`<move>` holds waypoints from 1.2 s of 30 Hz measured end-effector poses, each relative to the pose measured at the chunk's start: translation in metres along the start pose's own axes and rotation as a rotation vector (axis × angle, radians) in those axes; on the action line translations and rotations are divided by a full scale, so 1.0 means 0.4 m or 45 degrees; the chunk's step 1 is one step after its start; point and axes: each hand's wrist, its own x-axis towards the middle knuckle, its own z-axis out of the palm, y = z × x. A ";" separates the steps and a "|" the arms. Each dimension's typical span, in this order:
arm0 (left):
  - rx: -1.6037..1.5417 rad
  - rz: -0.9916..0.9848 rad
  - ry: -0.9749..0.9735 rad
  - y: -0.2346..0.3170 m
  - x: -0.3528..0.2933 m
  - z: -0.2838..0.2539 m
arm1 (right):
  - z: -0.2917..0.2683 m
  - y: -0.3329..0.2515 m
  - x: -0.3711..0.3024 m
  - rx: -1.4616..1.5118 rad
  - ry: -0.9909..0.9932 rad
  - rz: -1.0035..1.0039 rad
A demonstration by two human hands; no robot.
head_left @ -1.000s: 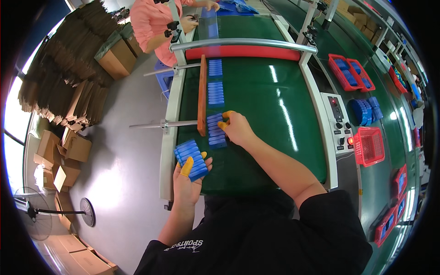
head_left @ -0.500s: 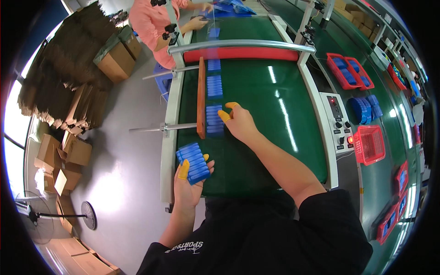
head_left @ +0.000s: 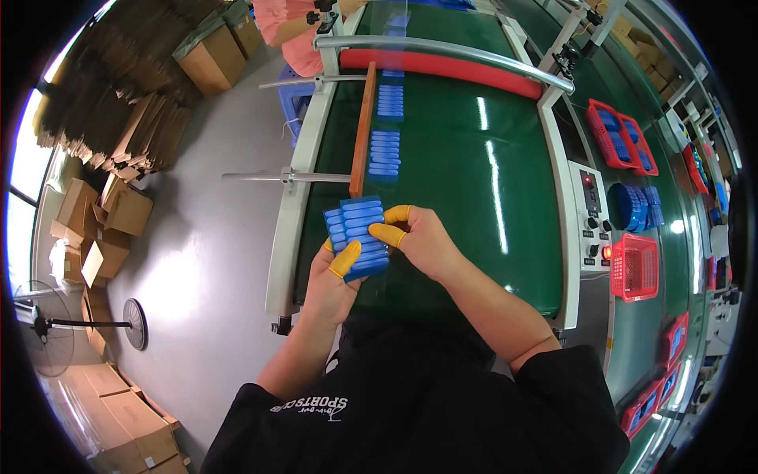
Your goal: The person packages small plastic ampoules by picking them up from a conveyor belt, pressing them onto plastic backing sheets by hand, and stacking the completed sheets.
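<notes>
Over the near end of the green belt [head_left: 452, 182], I hold small blue ribbed packs [head_left: 362, 212], overlapping like a stack. My left hand [head_left: 335, 278] grips them from the lower left, its yellow-capped thumb on top. My right hand [head_left: 426, 241] pinches their right edge between yellow-capped fingertips. How many packs are in the stack cannot be made out. Farther up the belt lie another blue ribbed pack [head_left: 384, 152] and one behind it [head_left: 390, 100], lined up along an orange-brown guide board [head_left: 363, 130].
A red roller [head_left: 442, 73] and a metal bar [head_left: 450, 49] cross the belt. At right stand a control box [head_left: 588, 209], an empty red basket [head_left: 634, 268] and red baskets [head_left: 612, 146] with blue packs. A person in a pink top [head_left: 296, 47] is at far left. Cardboard boxes [head_left: 118, 213] fill the left side.
My right hand has lifted the nearest pack off the belt and brought it to those in my left hand. The packs left on the belt have come nearer. The view has shifted.
</notes>
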 end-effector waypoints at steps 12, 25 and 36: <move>-0.006 -0.075 0.307 0.019 -0.022 -0.011 | -0.072 -0.010 0.115 -0.077 0.246 0.074; -0.009 -0.064 0.278 0.020 -0.023 -0.028 | -0.041 0.017 0.186 -0.870 0.501 -0.155; -0.005 -0.049 0.210 0.020 -0.024 -0.028 | -0.065 -0.058 0.128 -1.130 0.554 -0.220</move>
